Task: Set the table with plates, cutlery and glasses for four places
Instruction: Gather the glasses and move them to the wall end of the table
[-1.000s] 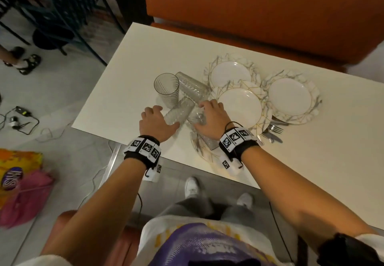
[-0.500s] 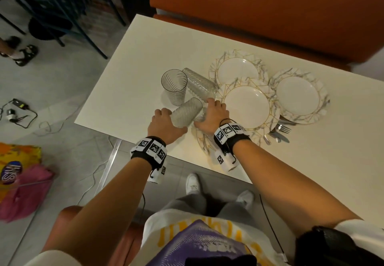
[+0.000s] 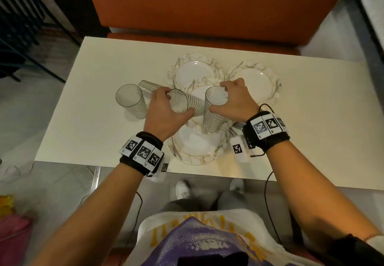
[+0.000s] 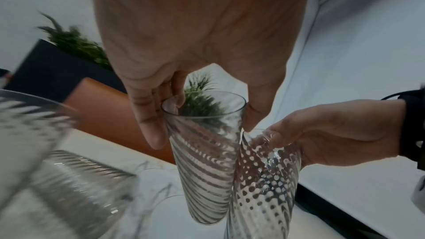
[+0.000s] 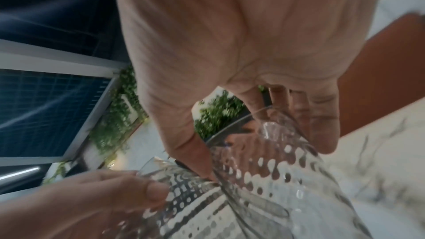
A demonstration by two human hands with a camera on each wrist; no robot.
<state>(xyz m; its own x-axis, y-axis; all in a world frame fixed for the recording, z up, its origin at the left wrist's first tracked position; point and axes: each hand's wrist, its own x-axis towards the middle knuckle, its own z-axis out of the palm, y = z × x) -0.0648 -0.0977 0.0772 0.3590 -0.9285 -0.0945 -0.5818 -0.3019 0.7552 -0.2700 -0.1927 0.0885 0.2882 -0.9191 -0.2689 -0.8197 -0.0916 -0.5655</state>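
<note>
My right hand (image 3: 234,101) hides the cutlery at four o'clock; the standing glass (image 4: 34,134) blurs in my left wrist view.

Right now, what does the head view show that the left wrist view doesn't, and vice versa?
Head only: the four plates, e.g. the near plate, the white table, the lying glass and both wristbands.
Left wrist only: green plants behind the orange seat, and the left hand's fingertips at its glass's rim.
Both: left hand and right hand each gripping a ribbed glass, plus the standing glass.
</note>
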